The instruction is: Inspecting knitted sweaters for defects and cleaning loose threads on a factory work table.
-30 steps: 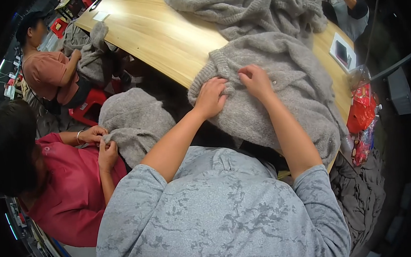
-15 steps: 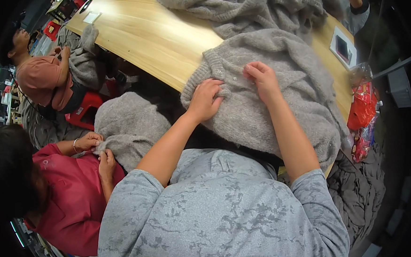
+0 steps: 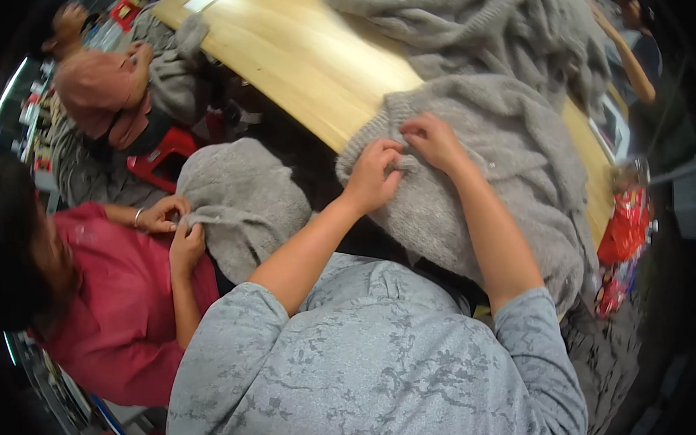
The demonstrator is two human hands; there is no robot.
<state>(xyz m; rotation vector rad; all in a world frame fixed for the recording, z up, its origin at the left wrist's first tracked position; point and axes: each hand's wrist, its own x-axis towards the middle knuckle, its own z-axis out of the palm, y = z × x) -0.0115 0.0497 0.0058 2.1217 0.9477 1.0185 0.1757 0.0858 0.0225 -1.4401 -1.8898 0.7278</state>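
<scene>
A fuzzy grey knit cardigan (image 3: 474, 194) lies bunched over the table edge in front of me, its ribbed band (image 3: 367, 140) at the left. My left hand (image 3: 373, 178) is closed on the knit beside that band, fingers curled into it. Just to its right and slightly farther off, my right hand (image 3: 434, 142) is closed with thumb and fingertips together at the knit. The two hands' fingertips nearly meet. My fingers hide the spot they work on.
Another grey knit heap (image 3: 480, 26) covers the far part of the wooden table (image 3: 290, 53). At my left a person in red (image 3: 122, 295) handles a grey knit piece (image 3: 240, 208). Farther left are another person and a red stool (image 3: 161, 157). A red plastic bag (image 3: 626, 224) hangs at the right.
My right hand has moved left and closed at the knit by my left hand. The whole view has shifted, with the table now farther right and lower.
</scene>
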